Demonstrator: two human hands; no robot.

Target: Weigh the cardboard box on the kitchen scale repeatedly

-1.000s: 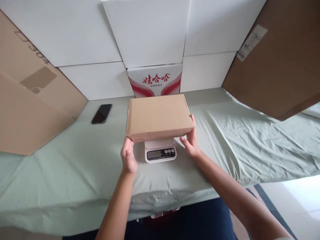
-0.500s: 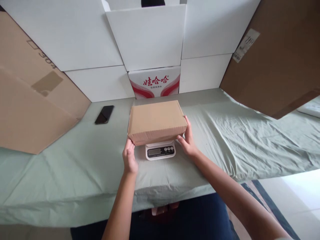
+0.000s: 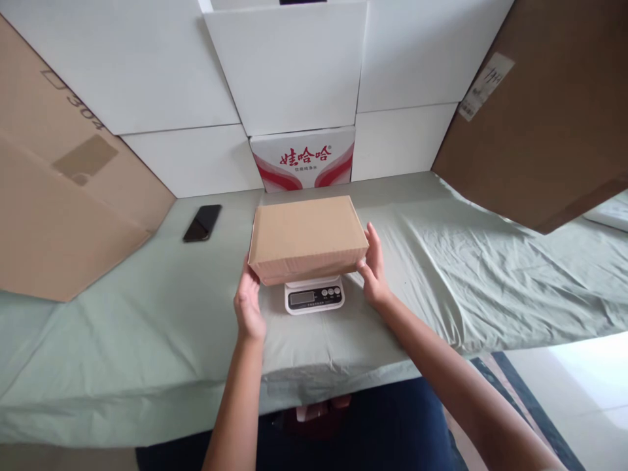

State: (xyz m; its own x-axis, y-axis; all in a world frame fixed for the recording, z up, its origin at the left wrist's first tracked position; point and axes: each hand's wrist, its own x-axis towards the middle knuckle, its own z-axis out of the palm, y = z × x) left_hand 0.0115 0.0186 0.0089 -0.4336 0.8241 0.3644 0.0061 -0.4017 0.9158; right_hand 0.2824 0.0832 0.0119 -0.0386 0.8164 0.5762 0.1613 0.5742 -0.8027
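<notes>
A closed brown cardboard box point(image 3: 308, 232) sits over a white digital kitchen scale point(image 3: 314, 299), covering its platform. Only the scale's front panel, with display and round buttons, shows. My left hand point(image 3: 249, 304) is beside the box's left front corner, its fingers stretched along the side and partly hidden behind it. At the right front corner, my right hand point(image 3: 373, 271) stands with fingers apart and thumb close to the cardboard. Neither hand grips the box; whether the fingertips still touch it I cannot tell.
A black phone point(image 3: 203, 223) lies left of the box on the green cloth point(image 3: 171, 314). White boxes point(image 3: 299, 72) form a wall behind, with a red-and-white printed carton point(image 3: 304, 159) at the bottom centre. Large brown cardboard panels stand at left point(image 3: 63, 196) and right point(image 3: 534, 118).
Both hands have loosened and moved slightly outward from the box, the left one leftward and the right one rightward. The box stays in place over the scale.
</notes>
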